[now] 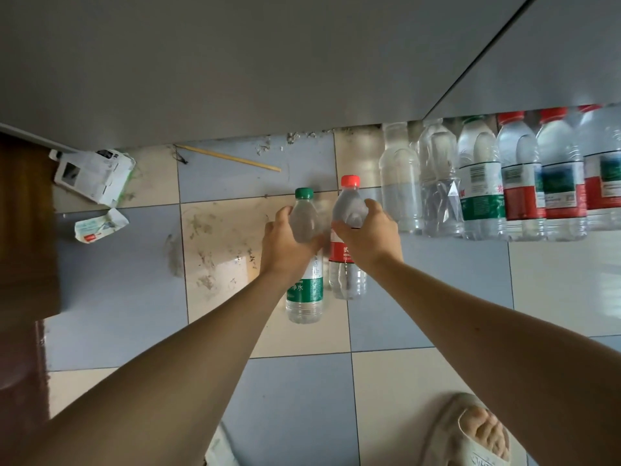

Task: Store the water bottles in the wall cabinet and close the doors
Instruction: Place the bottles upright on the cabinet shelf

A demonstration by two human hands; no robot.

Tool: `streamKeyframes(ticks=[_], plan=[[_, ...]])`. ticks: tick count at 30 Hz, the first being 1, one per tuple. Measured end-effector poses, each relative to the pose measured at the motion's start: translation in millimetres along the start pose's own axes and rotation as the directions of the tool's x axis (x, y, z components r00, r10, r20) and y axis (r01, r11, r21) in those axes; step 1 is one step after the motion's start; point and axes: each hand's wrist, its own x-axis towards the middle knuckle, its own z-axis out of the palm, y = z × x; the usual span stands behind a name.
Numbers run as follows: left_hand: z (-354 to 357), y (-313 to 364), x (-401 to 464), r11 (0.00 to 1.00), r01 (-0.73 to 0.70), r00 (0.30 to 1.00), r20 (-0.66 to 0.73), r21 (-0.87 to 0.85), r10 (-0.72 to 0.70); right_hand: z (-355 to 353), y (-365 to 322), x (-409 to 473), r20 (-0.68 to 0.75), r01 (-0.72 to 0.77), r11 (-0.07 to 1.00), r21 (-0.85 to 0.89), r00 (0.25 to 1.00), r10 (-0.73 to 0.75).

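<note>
While each hand is wrapped round a bottle's shoulder, the fingers tell most of the story: those of the left hand (287, 242) curl about the upper part of the green-capped water bottle (305, 264), thumb on the near side, and those of the right hand (368, 233) clasp the red-capped water bottle (346, 250) just below its neck. Both bottles are upright, side by side and nearly touching, over the checkered tile floor (302, 391); whether their bases rest on it or hang just clear of it I cannot tell.

Outward from the hands, to the far right, a row of water bottles (504, 183) stands on the floor under the edge of a grey cabinet panel (235, 68) — clear unlabelled ones at the left end, then green- and red-labelled ones. On the far left lie a torn white carton (92, 174), a crumpled packet (99, 225) and a thin wooden stick (232, 158). A foot in a pale slipper (470, 432) shows at the near edge.

My reading is that the step in hand is the pick-up of a pair for storing. The next move calls for lifting both straight up, keeping them apart enough not to knock, and carrying them to the wall cabinet's shelf — which is not visible here, so the doors' state cannot be judged.
</note>
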Motion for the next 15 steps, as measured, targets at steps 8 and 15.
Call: streamKeyframes(ticks=[8, 15], plan=[[-28, 0, -9, 0.993, 0.036, 0.999, 0.042, -0.109, -0.032, -12, -4, -12, 0.050, -0.115, 0.954, 0.278, 0.993, 0.105], [-60, 33, -24, 0.973, -0.229, 0.972, -0.045, 0.028, 0.230, -55, -20, -40, -0.072, 0.039, 0.948, 0.316, 0.997, -0.017]])
